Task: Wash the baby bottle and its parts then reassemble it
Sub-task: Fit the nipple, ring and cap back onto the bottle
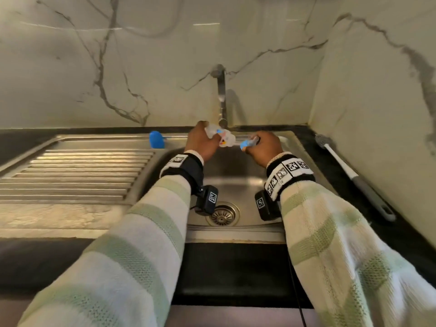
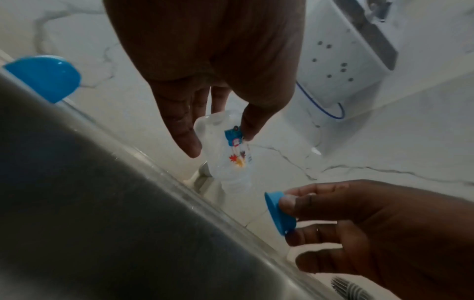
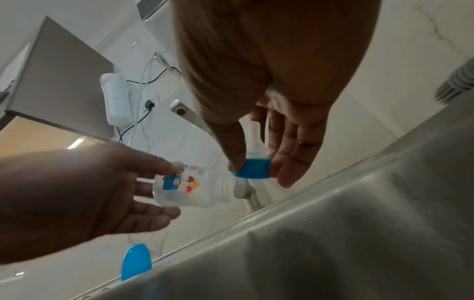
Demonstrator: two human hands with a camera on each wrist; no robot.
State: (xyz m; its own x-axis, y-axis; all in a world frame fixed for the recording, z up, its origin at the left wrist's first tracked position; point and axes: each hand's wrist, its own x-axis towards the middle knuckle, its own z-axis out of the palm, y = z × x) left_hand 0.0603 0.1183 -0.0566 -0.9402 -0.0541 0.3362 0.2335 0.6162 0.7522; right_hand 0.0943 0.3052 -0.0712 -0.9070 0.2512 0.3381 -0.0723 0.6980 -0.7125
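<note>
A clear baby bottle (image 1: 221, 136) with coloured prints lies on its side in my left hand (image 1: 200, 142), over the back of the sink and just under the tap spout. In the left wrist view my thumb and fingers pinch the bottle (image 2: 231, 156) round its body. My right hand (image 1: 262, 147) grips the blue screw ring with the clear teat (image 1: 247, 143), a short gap from the bottle's open neck. In the right wrist view the ring (image 3: 252, 168) sits between thumb and fingers, the teat (image 3: 254, 136) pointing into the palm. The bottle (image 3: 189, 188) faces it.
A blue bottle cap (image 1: 157, 139) stands on the sink's back ledge, left of my hands. The steel tap (image 1: 221, 97) rises behind. A bottle brush (image 1: 349, 171) lies on the black counter at right. The sink basin (image 1: 236, 182) with its drain (image 1: 223, 214) is below.
</note>
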